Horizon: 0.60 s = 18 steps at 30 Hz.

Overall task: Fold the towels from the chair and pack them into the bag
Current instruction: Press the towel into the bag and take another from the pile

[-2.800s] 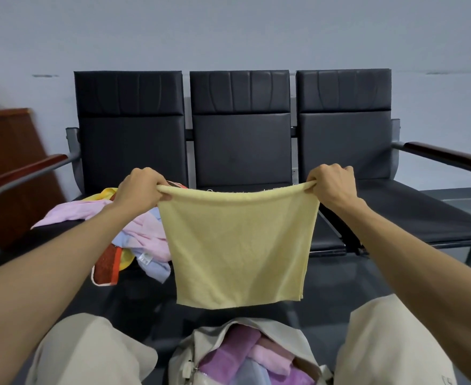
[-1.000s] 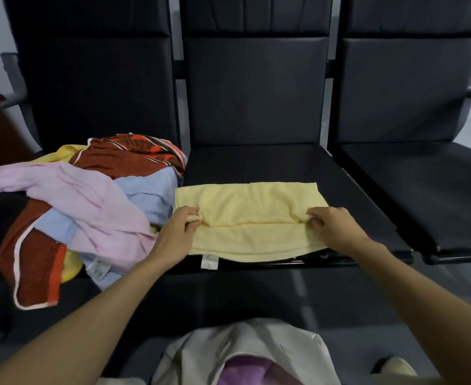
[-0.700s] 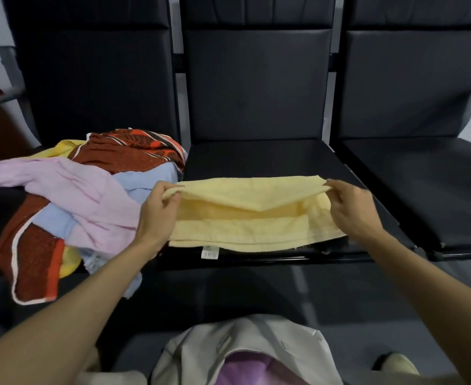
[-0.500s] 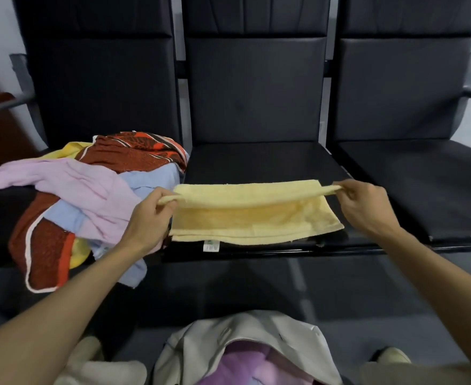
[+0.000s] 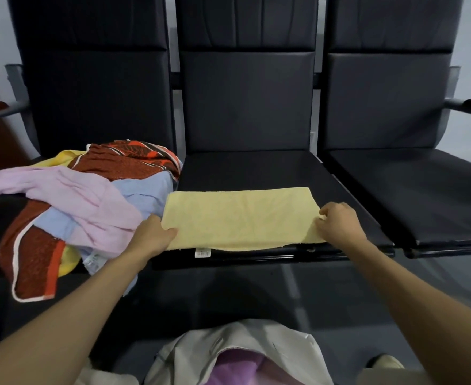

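Black middle seat (image 5: 256,170): yellow towel (image 5: 239,218) lies folded at front lip, tag overhanging. Your left hand (image 5: 156,237), right hand (image 5: 339,225) each pinch one end. Risk: uneven pull skews layers; towel slips off lip, misses bag (image 5: 237,345). Loose pile (image 5: 76,201) just beside left end may snag.

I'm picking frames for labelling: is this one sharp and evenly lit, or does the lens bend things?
Head view: yellow towel, left hand and right hand look sharp; light is soft and dim, without hard shadows; the wide lens splays the outer chair backs outward; the bag is cropped.
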### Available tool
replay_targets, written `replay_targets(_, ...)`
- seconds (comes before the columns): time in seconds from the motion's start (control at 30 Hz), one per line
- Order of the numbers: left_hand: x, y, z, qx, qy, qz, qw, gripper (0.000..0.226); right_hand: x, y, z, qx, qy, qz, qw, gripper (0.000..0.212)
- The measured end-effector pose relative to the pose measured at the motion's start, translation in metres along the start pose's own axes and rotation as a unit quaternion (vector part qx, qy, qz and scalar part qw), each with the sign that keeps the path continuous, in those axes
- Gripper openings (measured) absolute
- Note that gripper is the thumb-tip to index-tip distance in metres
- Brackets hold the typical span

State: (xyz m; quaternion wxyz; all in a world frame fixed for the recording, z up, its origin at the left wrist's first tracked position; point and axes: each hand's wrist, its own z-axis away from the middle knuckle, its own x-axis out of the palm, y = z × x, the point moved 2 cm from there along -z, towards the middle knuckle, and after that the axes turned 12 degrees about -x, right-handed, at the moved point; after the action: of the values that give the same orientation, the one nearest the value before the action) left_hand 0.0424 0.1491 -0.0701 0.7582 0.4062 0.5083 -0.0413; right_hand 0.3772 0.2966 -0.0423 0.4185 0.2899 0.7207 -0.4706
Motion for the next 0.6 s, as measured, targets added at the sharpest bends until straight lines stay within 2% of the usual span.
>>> replay_targets(0.13,0.002,0.003,-0.006,-0.047,0.010,0.066,0.997,0.031,0.006,0.001,-0.010,0.136,-0.016,-0.073,0.988,0.007)
replay_targets(0.2,0.002,0.003,-0.006,-0.094,-0.031,0.141,0.985,0.035,0.006,-0.001,-0.013,0.166,-0.031,-0.096,0.981,0.013)
replay_targets(0.27,-0.003,0.006,-0.002,-0.139,-0.112,0.275,0.945,0.042,0.005,-0.005,-0.012,0.176,-0.046,-0.107,0.977,0.018)
replay_targets(0.33,-0.010,0.011,0.006,-0.178,-0.191,0.410,0.874,0.038,0.004,-0.008,-0.011,0.178,-0.044,-0.129,0.975,0.020)
replay_targets(0.4,-0.014,0.013,0.013,-0.202,-0.237,0.474,0.824,0.032,0.004,-0.009,-0.010,0.187,-0.032,-0.179,0.965,0.019)
replay_targets(0.43,-0.015,0.012,0.015,-0.206,-0.237,0.474,0.822,0.031,0.004,-0.010,-0.010,0.190,-0.026,-0.200,0.961,0.017)
replay_targets(0.47,-0.015,0.009,0.015,-0.196,-0.218,0.451,0.843,0.031,0.003,-0.009,-0.010,0.194,-0.019,-0.217,0.956,0.014)
replay_targets(0.53,-0.014,0.004,0.013,-0.145,-0.141,0.345,0.916,0.029,0.003,-0.008,-0.010,0.199,-0.001,-0.235,0.951,0.017)
replay_targets(0.6,-0.013,-0.001,0.014,-0.109,-0.099,0.258,0.955,0.027,0.004,-0.007,-0.010,0.206,0.010,-0.252,0.946,0.022)
